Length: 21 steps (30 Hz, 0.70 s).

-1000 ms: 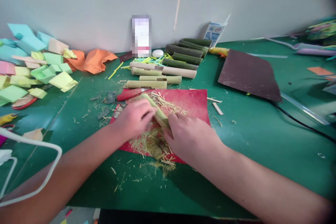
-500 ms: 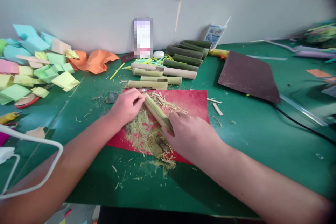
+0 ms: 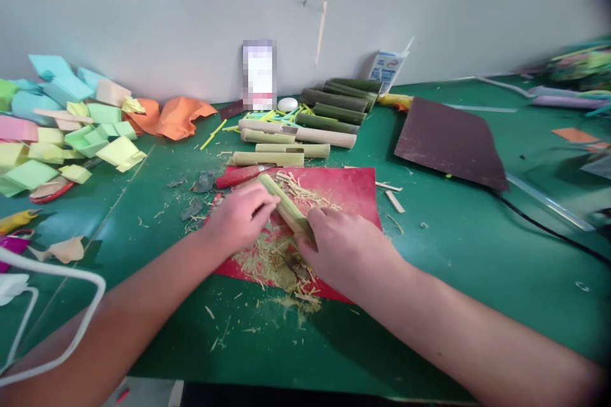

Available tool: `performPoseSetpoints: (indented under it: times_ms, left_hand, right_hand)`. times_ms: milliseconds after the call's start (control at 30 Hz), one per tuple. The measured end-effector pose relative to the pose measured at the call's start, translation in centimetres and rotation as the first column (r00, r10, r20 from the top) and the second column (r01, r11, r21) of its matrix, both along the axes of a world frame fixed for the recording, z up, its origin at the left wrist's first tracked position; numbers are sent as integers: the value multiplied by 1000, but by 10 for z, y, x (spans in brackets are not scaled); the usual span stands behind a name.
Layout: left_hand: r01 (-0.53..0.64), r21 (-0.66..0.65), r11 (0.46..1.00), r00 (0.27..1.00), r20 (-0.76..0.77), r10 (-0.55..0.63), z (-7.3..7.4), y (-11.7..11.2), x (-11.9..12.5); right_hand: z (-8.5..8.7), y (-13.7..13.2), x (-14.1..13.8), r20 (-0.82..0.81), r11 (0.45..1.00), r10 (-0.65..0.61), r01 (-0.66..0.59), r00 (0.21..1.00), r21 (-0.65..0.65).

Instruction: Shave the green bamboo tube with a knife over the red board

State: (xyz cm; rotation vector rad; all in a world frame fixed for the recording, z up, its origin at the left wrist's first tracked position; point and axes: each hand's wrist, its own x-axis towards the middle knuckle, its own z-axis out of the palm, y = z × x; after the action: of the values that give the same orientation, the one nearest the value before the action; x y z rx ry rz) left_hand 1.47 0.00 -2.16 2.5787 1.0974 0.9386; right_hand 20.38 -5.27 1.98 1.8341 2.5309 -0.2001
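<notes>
Back from the far tip, your left hand [image 3: 243, 216] now closes curled fingers [image 3: 266, 205] around the bamboo stick [image 3: 286, 206] mid-length, while your right hand [image 3: 346, 248] clamps its near end over the red mat [image 3: 353, 187] and shavings [image 3: 267, 261].

A mat at the middle of the table, with sticks behind it and papers off to the left.

The mat [image 3: 353, 187] lies on the table [image 3: 453, 254] in front of the person. A stick [image 3: 286, 206] slants across it, its near end in the right hand [image 3: 346, 251], the left hand [image 3: 238, 219] against its left side. Shavings [image 3: 267, 261] lie under and before both hands, spilling over the mat's near edge. A knife [image 3: 241, 174] lies at the mat's back left corner. Behind the mat lie cut sticks [image 3: 296, 137] in rows; behind these, by the wall, stands a bottle [image 3: 259, 74], with a carton [image 3: 386, 67] to its right. Folded papers [image 3: 62, 127] are heaped far left. A flat sheet [image 3: 451, 143] lies right of the sticks, and a cord [image 3: 548, 226] runs from its near corner to the right.
</notes>
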Motion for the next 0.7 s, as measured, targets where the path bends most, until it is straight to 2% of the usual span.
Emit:
performPoseSetpoints:
  times_ms: [100,233,367,533,633,700]
  left_hand:
    - [-80,61,995,996,50,77,-1,5,-1]
    - [-1,-19,1000,1000,-26,1,0,5,1]
    - [-83,72,994,996,31,81,0,3,2]
    - [41,-32,999,998,-36,-42,1,0,5]
    - [-76,53,996,997,30,75,1,1,4]
    - [-50,24,998,999,8,49,1,-1,4]
  right_hand:
    - [1,0,-1,7,1000,-11,11,1000,-8]
    - [2,0,-1,7,999,-4,5,1000,-44]
    - [1,0,-1,8,1000,-9,10,1000,-9]
    - [1,-1,-1,7,1000,-8,8,1000,-29]
    - [3,-1,-2,16,999,-25,25,1000,-37]
    - [3,-1,-2,6,999,-21,21,1000,-43]
